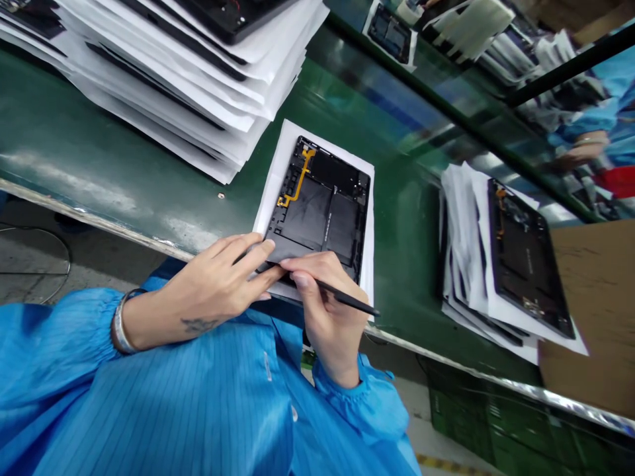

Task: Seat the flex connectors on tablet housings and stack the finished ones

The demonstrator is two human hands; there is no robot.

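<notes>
An opened tablet (322, 211) with a black inner frame and an orange flex cable (301, 177) lies on white paper (270, 172) at the bench edge. My left hand (223, 281) rests on its near left end, fingers stretched and slightly apart. Beside it, my right hand (332, 297) is closed in a pen-like grip around a slim black stick-shaped tool (350, 302). The tool's tip is hidden near the left fingers, at the tablet's near end. Whether it is tweezers or a pry stick I cannot make out.
A tall stack of tablet parts between white sheets (198, 86) stands at the upper left. To the right is a lower stack with another opened tablet (528, 254) on top, beside brown cardboard (595, 297). Beyond a dark rail, a co-worker's hand (585, 149) shows.
</notes>
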